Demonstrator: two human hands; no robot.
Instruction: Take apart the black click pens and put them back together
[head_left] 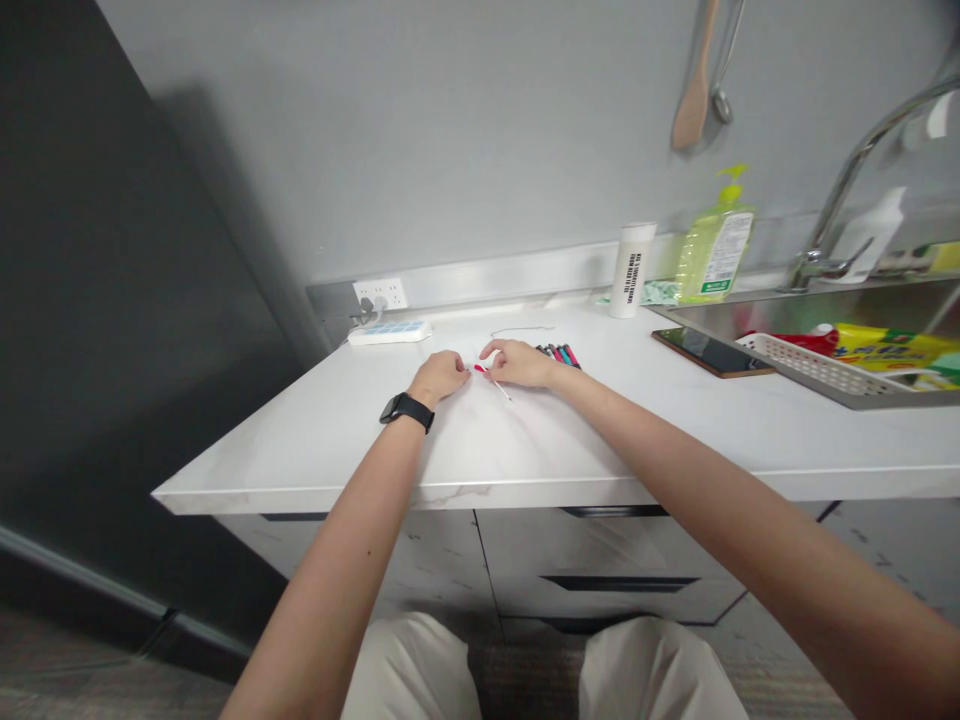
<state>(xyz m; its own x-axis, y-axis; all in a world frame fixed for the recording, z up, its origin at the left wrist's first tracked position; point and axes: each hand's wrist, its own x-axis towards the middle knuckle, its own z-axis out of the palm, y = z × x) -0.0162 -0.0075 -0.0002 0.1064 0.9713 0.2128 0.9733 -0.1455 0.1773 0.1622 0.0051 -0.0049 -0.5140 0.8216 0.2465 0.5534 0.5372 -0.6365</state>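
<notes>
My right hand (517, 362) is over the white counter, its thumb and fingers curled around a thin white stick with a red end (501, 388). The stick slants down to the right, and its red end points towards my left hand (439, 376). That left hand rests on the counter just left of the red end, fingertips pressed together; whatever is between them is too small to make out. A black watch (407, 410) is on my left wrist. Several slim coloured pens (562, 356) lie side by side behind my right hand, which partly hides them.
A thin cord (521, 329) lies behind the hands, and a white power strip (390, 332) is at the back left. To the right are a white bottle (632, 270), a yellow-green pump bottle (715, 250), a phone (712, 352) and a sink with a perforated tray (817, 367).
</notes>
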